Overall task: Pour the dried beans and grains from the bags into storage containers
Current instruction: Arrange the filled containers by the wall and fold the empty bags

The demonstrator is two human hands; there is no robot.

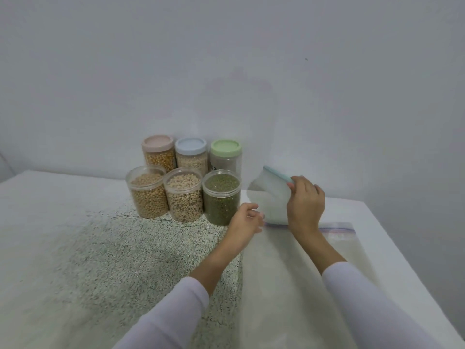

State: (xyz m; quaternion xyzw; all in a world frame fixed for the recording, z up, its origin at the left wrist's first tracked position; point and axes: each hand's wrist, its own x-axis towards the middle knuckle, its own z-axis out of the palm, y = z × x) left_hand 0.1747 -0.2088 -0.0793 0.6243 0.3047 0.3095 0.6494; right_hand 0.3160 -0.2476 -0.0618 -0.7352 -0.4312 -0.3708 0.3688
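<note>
Several clear jars stand in two rows at the back of the table. The front row is lidless: tan beans [148, 195], pale beans [184, 197], green beans [221, 197]. Behind stand a pink-lidded jar [158, 152], a blue-lidded jar [191, 154] and a green-lidded jar [226, 157]. My right hand [305, 205] pinches an empty clear zip bag [270, 195] with a teal strip, raised just right of the green beans. My left hand [245, 219] hovers beside the bag's lower edge, fingers loosely curled, holding nothing.
Another flat clear zip bag [337, 231] with a blue-red strip lies on the white table [50, 197] under my right forearm. A speckled mat [113, 260] covers the table's middle. The table's right edge runs close by.
</note>
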